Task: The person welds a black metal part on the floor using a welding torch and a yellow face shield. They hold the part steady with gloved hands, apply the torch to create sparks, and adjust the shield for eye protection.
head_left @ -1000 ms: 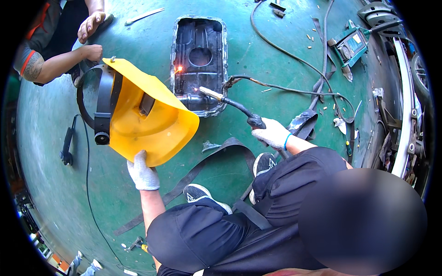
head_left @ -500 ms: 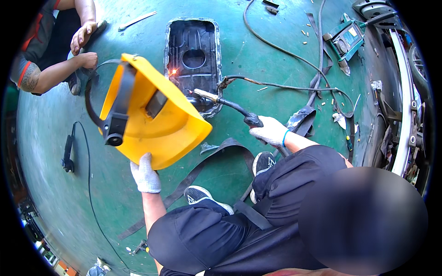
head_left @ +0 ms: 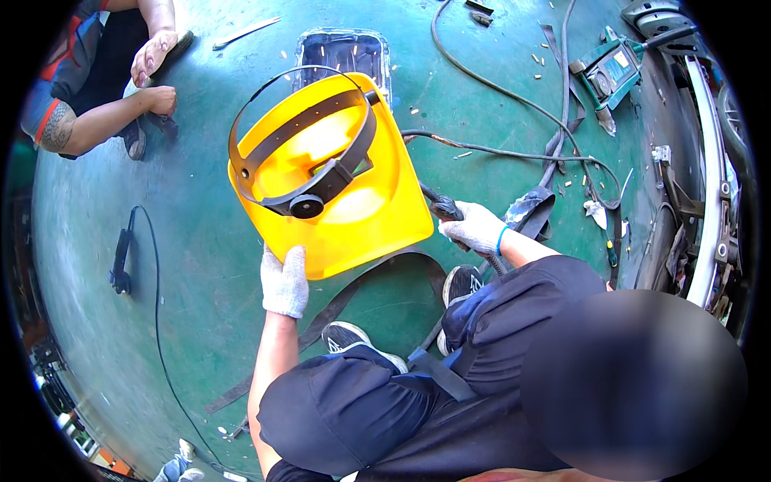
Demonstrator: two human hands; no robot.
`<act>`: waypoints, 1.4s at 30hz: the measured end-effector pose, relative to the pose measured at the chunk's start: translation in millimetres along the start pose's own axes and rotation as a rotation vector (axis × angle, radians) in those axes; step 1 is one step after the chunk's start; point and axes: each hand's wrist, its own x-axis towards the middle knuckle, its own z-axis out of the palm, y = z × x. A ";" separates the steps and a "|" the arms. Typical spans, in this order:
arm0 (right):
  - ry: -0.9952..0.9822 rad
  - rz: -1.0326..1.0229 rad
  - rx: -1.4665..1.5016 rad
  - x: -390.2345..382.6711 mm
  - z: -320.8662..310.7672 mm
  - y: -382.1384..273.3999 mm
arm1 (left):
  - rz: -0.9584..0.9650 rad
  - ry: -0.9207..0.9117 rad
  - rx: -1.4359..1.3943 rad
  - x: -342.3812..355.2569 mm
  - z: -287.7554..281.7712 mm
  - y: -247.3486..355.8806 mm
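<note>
My left hand (head_left: 285,281), in a pale knit glove, grips the lower edge of a yellow welding mask (head_left: 381,217). Its inner side and black headband face me, and the small window shows behind the band. My gloved right hand (head_left: 475,227) is closed round the black handle of a welding torch (head_left: 444,209). The mask hides the torch's front end. Beyond the mask lies a dark rectangular metal pan (head_left: 341,52) with a pale rim; its near part is covered from view. Small orange sparks show around the pan.
A person (head_left: 76,88) sits at the upper left, hands near the knees. A black corded grinder (head_left: 120,265) lies left. Cables (head_left: 514,100) and a dark strap (head_left: 337,301) cross the green floor. A green power tool (head_left: 610,72) and a long metal beam (head_left: 707,177) are at right.
My left hand has brought the mask right and turned its inside toward me, covering the torch tip and much of the pan. The right hand has barely moved. Sparks are more scattered.
</note>
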 end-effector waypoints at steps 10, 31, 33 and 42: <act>-0.011 0.008 0.007 -1.1 0.5 -1.8 | 0.001 0.179 -0.214 -0.8 -20.7 -2.0; 0.022 -0.035 -0.048 -1.6 -0.1 1.3 | 0.035 0.196 -0.264 -0.3 -21.7 -1.0; 0.018 -0.019 -0.031 -1.1 0.7 0.6 | 0.014 0.118 -0.171 1.5 -15.8 -3.4; 0.006 -0.013 0.010 -1.8 0.9 -0.6 | -0.058 0.033 -0.123 -0.4 3.5 -5.2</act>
